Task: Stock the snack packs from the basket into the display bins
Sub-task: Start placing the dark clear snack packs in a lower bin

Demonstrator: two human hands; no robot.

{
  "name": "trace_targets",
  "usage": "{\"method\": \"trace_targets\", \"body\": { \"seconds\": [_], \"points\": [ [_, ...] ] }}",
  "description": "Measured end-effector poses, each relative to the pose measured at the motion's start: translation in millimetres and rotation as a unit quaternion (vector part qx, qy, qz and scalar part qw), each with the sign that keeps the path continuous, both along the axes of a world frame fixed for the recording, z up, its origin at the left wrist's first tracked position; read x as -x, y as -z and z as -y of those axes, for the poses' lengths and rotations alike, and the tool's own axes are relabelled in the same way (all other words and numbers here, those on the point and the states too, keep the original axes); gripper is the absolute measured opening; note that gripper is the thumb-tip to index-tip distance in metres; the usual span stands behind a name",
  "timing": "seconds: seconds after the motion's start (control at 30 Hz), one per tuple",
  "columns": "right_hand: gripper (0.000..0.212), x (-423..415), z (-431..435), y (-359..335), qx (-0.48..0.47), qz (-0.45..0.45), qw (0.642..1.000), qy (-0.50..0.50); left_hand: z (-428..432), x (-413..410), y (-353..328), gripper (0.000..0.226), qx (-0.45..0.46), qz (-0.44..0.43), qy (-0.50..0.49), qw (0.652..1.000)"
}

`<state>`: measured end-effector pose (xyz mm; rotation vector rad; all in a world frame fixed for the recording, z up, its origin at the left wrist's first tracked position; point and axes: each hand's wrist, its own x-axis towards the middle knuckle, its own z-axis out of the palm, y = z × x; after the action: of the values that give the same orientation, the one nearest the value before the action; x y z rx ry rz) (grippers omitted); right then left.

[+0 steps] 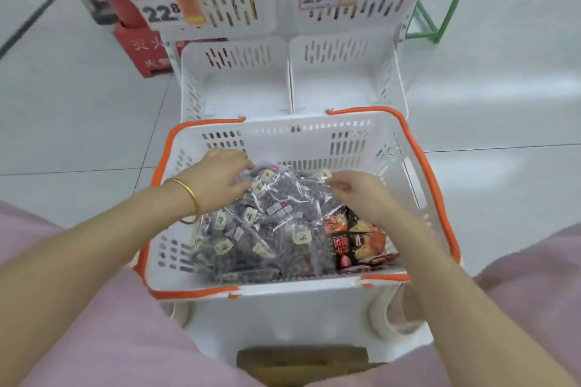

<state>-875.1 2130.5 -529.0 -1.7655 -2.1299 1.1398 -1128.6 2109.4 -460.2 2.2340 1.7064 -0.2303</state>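
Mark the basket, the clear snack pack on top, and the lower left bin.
basket (283, 135): head view, on its far white wall.
clear snack pack (292, 198): head view, on the middle of its clear film.
lower left bin (239, 97): head view, on its bare floor.

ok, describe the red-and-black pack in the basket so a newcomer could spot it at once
Find the white basket with the orange rim, set in front of two empty white bins. Look in its near right corner, just below the right hand. The red-and-black pack lies there: its wrapper is opaque and printed, while the clear bags beside it show small dark pieces.
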Motion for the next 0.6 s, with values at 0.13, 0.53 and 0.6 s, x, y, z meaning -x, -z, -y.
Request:
{"method": "trace_targets", "body": {
  "seconds": [0.13, 0.53, 0.6],
  "points": [
    [0.031, 41.9, 15.0, 13.5, 0.030, -0.014, 0.997, -0.069, 8.9, 10.2, 3.9, 0.039, -0.008, -0.019, -0.005, 1.000],
    [0.043, 104.2, 47.8, 58.4, -0.038, 0.198, 0.962, -0.184, 25.3, 41.5, 21.7, 0.039, 0.026, 0.001, -0.064, 0.998],
    [0.044, 106.3, 42.1, 58.7, -0.023, 0.208, 0.958, -0.194, 27.8, 44.2, 23.6, 0.038, 0.029, 0.007, -0.069, 0.997]
  ]
}}
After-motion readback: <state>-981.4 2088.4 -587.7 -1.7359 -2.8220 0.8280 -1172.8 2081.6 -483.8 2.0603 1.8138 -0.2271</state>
